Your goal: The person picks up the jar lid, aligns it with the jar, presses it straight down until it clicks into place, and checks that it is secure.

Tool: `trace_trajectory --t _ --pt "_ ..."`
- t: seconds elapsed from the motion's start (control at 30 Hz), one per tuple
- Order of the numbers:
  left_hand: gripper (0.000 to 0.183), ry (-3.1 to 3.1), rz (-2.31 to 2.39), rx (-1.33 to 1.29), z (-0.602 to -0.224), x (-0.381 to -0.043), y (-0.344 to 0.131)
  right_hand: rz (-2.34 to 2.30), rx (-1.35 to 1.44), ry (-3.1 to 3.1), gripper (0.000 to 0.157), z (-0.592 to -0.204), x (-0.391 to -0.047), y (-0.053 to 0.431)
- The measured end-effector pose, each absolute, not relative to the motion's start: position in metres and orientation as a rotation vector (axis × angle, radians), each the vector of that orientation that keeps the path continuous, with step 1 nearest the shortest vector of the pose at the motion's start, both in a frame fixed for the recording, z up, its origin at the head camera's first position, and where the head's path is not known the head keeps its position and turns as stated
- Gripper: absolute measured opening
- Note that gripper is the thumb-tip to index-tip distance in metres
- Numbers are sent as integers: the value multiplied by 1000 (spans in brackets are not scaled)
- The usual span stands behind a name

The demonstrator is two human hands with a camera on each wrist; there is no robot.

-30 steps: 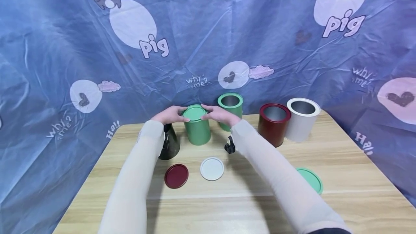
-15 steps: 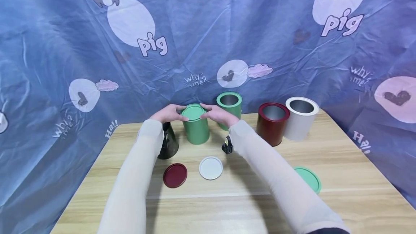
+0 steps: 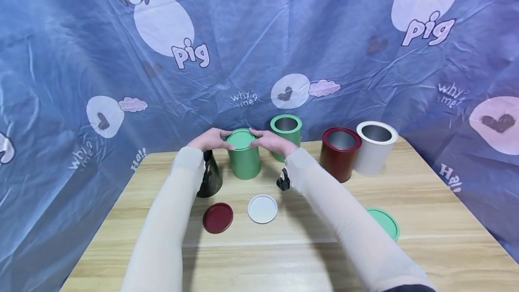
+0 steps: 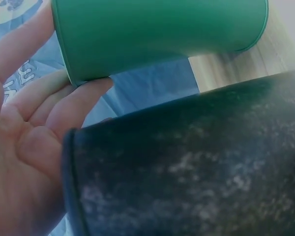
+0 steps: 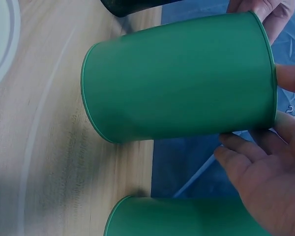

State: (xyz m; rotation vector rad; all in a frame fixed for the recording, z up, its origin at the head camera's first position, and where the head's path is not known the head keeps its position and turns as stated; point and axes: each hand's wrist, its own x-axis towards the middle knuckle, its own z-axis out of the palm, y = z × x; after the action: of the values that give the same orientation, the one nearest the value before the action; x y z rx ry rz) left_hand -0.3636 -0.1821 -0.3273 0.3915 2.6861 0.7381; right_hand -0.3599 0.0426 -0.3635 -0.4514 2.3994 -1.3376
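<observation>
A green can (image 3: 245,164) stands upright near the back of the table, with a green lid (image 3: 241,139) on its top. My left hand (image 3: 211,140) holds the lid's rim from the left, thumb in front and fingers farther back. From the right, my right hand (image 3: 275,142) holds the same rim, thumb and fingertips spread around it. In the right wrist view the can's side (image 5: 182,78) shows between both hands. A black can (image 4: 196,162) stands close beside the left hand; that hand and sleeve hide its top in the head view.
A second green can (image 3: 293,135), a dark red can (image 3: 339,160) and a white can (image 3: 374,157), all without lids, stand to the right. A dark red lid (image 3: 218,218) and a white lid (image 3: 262,209) lie in front; another green lid (image 3: 385,223) lies right, partly behind the sleeve.
</observation>
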Motion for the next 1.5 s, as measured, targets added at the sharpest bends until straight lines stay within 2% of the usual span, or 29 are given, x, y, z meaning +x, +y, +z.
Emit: trace_trajectory --t 1.2,1.5 --pt "71 2649 771 366 -323 -359 -176 -1324 -464 2379 73 -364 -360 49" --pt "71 2709 701 491 -321 -355 -174 -1327 -591 2376 78 -365 -358 55"
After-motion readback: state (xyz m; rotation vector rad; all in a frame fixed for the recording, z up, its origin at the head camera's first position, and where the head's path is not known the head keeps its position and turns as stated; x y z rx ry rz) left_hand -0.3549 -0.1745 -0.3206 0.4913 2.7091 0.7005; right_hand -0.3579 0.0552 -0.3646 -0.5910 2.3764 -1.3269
